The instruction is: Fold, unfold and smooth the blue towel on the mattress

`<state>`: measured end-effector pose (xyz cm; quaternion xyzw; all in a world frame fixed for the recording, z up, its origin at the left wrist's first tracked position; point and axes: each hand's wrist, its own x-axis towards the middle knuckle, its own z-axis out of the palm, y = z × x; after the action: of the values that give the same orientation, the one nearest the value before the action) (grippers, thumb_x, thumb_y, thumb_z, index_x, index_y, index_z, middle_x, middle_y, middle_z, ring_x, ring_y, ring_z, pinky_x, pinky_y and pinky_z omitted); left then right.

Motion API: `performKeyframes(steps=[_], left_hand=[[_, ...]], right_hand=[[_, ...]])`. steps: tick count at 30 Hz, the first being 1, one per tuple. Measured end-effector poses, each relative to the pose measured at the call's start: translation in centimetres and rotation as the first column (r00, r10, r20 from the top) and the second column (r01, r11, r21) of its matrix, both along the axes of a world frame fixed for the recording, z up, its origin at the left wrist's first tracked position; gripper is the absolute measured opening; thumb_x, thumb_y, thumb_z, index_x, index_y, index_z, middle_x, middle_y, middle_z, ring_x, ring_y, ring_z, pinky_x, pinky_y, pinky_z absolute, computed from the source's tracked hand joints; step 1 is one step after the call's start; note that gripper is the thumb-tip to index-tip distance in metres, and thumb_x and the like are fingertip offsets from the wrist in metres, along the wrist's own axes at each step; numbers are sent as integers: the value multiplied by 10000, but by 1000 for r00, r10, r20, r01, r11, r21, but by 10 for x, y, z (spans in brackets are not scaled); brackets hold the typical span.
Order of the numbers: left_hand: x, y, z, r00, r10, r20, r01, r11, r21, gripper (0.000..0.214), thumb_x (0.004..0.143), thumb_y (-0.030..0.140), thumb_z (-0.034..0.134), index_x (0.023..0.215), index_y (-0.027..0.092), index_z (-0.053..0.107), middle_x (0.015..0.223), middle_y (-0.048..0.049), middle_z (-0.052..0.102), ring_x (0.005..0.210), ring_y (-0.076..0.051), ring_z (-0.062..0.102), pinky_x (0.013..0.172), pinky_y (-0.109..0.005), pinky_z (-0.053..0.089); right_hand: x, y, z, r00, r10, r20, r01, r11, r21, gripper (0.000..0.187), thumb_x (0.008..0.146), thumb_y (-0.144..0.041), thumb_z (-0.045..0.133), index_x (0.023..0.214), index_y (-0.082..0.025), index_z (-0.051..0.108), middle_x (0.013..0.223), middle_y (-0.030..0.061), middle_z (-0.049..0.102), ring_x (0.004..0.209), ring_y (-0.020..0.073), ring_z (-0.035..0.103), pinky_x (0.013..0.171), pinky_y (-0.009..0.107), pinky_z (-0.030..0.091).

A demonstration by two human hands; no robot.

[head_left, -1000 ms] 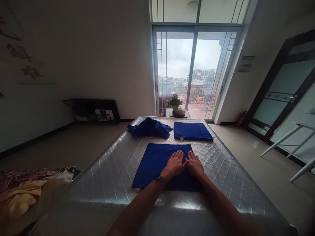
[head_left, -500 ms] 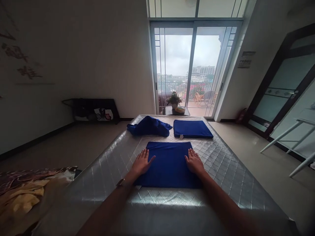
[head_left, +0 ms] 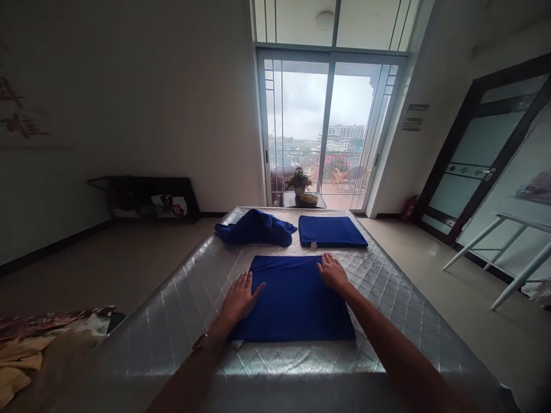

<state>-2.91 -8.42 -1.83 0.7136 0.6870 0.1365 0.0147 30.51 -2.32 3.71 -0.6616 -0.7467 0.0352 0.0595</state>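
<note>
Blue towel flat under both hands

I saw my left hand (head_left: pixel 239 298) spread flat on the folded blue towel's (head_left: pixel 295 298) left edge, my right hand (head_left: pixel 332 271) flat at its far right corner, gripping nothing, mid-mattress (head_left: pixel 172 332).

Three blue cloths lie on one mattress (head_left: pixel 387 298): two folded flat (head_left: pixel 297 298) (head_left: pixel 330 230) and one crumpled (head_left: pixel 255 228) at eleven o'clock.
</note>
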Motion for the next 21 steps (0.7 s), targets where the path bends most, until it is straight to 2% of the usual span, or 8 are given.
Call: performKeyframes(steps=[4, 9, 12, 16, 19, 21], left_hand=[[-3, 2, -7, 1000, 0, 6, 0, 1000, 15, 979, 947, 762, 121, 1560, 31, 338, 1626, -201, 322, 1521, -308, 297, 1251, -471, 237], [-2, 0, -8, 1000, 0, -28, 0, 1000, 15, 960, 952, 758, 121, 1563, 51, 342, 1629, -187, 323, 1520, -292, 303, 1249, -456, 240], [-2, -2, -1, 997, 9, -81, -11, 1000, -24, 944, 961, 741, 114, 1565, 50, 336, 1632, -181, 321, 1522, -282, 301, 1249, -445, 241], [-2, 4, 17, 983, 38, -177, -55, 994, -94, 931, 960, 742, 149, 1544, 58, 389, 1606, -187, 371, 1503, -309, 339, 1248, -491, 228], [22, 19, 30, 980, 47, -192, -60, 996, -65, 930, 957, 740, 172, 1526, 48, 421, 1602, -202, 369, 1518, -322, 301, 1259, -495, 195], [56, 31, 36, 988, -65, -140, 61, 998, -36, 896, 972, 715, 166, 1538, 64, 407, 1617, -181, 351, 1528, -308, 276, 1260, -479, 204]], right_hand=[[2, 19, -14, 999, -13, -35, 12, 999, -36, 656, 1061, -411, 237, 1594, -30, 242, 1675, 139, 203, 1558, 209, 140, 1246, 352, 123], [6, 22, -32, 998, -19, -55, 18, 1000, -18, 659, 1059, -416, 232, 1593, -29, 246, 1674, 139, 209, 1558, 210, 140, 1247, 355, 120], [6, 20, -31, 998, -17, -57, 16, 1000, -3, 655, 1057, -403, 230, 1590, -23, 250, 1672, 146, 214, 1558, 211, 140, 1247, 359, 118], [3, 18, -28, 997, -16, -75, 16, 1000, 2, 644, 1056, -383, 235, 1586, -18, 262, 1668, 158, 221, 1558, 215, 140, 1246, 363, 118], [2, 16, -26, 996, -16, -86, 16, 1000, 7, 651, 1054, -388, 237, 1588, -14, 254, 1668, 158, 223, 1554, 226, 164, 1246, 366, 120], [2, 16, -26, 996, -13, -88, 14, 1000, 10, 653, 1052, -390, 237, 1588, -16, 256, 1667, 156, 226, 1552, 228, 172, 1247, 369, 121]])
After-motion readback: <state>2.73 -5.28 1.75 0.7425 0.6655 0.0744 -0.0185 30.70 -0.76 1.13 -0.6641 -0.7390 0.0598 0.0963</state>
